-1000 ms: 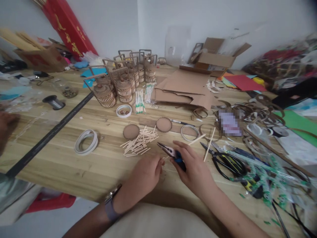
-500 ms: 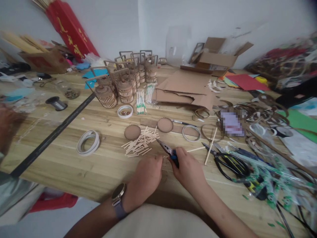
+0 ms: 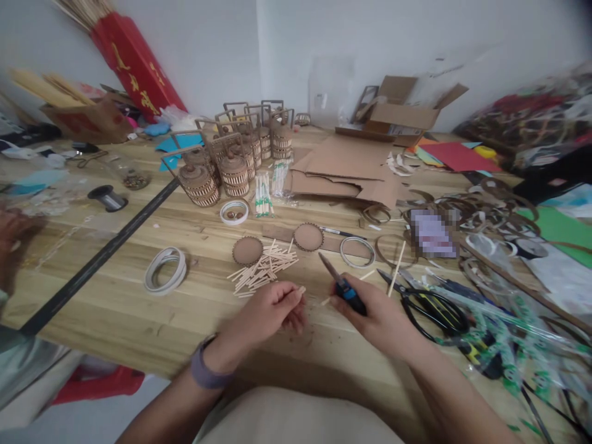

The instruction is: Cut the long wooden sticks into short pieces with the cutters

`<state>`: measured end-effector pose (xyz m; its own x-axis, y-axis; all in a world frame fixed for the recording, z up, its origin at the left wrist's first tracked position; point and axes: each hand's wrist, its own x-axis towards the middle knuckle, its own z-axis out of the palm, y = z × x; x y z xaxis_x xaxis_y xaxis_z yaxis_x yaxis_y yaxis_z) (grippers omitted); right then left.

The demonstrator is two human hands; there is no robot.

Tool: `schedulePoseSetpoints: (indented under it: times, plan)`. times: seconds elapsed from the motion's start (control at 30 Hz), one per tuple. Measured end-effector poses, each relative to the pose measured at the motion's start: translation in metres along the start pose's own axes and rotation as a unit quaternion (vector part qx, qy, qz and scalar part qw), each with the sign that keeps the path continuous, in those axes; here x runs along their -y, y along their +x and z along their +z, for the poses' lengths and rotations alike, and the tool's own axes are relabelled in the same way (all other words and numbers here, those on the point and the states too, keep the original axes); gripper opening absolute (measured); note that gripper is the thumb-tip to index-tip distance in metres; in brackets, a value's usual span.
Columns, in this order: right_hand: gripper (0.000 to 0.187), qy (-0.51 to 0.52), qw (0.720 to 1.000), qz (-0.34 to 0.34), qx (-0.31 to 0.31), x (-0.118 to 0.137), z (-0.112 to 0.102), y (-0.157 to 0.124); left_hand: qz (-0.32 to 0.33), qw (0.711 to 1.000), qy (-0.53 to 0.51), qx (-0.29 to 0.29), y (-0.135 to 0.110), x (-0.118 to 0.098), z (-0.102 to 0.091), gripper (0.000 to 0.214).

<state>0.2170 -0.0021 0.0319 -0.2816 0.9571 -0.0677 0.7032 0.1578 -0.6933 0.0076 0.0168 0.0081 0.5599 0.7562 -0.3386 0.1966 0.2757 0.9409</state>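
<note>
My right hand (image 3: 377,311) grips a pair of blue-handled pliers (image 3: 341,282), its jaws pointing up and left over the wooden table (image 3: 139,308). My left hand (image 3: 268,308) is curled, pinching a short wooden stick (image 3: 300,290) between thumb and fingers. Just above it lies a pile of short wooden sticks (image 3: 261,270). Two round toothed cardboard discs, one (image 3: 247,250) to the left and the other (image 3: 308,237) to the right, lie behind the pile.
Black scissors (image 3: 435,306) and plastic wrappers lie right of my right hand. A tape roll (image 3: 165,269), a long black bar (image 3: 99,259), small cardboard lantern models (image 3: 231,163), cardboard sheets (image 3: 346,166) and an open box (image 3: 400,111) stand further back. Another person's hand (image 3: 13,237) is at the left edge.
My left hand turned palm up and now pinches a short stick. My right hand shifted right, pulling the pliers away from the left hand, and tilted their jaws more upright.
</note>
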Motion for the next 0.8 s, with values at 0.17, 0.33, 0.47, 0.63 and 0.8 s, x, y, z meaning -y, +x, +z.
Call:
schedulePoseSetpoints:
  times: [0.17, 0.33, 0.47, 0.63, 0.8]
  plan:
    - [0.017, 0.007, 1.0, -0.023, 0.005, 0.007, 0.009, -0.004, -0.032, 0.999, -0.036, 0.021, 0.011, -0.002, 0.016, 0.053]
    - [0.034, 0.053, 0.997, -0.044, 0.015, 0.005, 0.013, -0.004, -0.034, 0.996, -0.052, 0.059, 0.012, -0.002, 0.021, 0.055]
    - [0.039, 0.072, 0.995, -0.059, 0.027, 0.007, 0.013, -0.004, -0.05, 0.99, -0.088, 0.097, 0.012, 0.003, 0.02, 0.053]
    - [0.038, 0.087, 0.992, -0.09, -0.01, 0.003, 0.019, -0.002, -0.06, 0.986, -0.131, 0.086, 0.012, 0.01, 0.021, 0.056]
    - [0.051, 0.022, 0.987, -0.083, -0.133, -0.003, 0.038, -0.008, -0.045, 0.973, -0.219, -0.062, 0.016, 0.008, 0.029, 0.045]
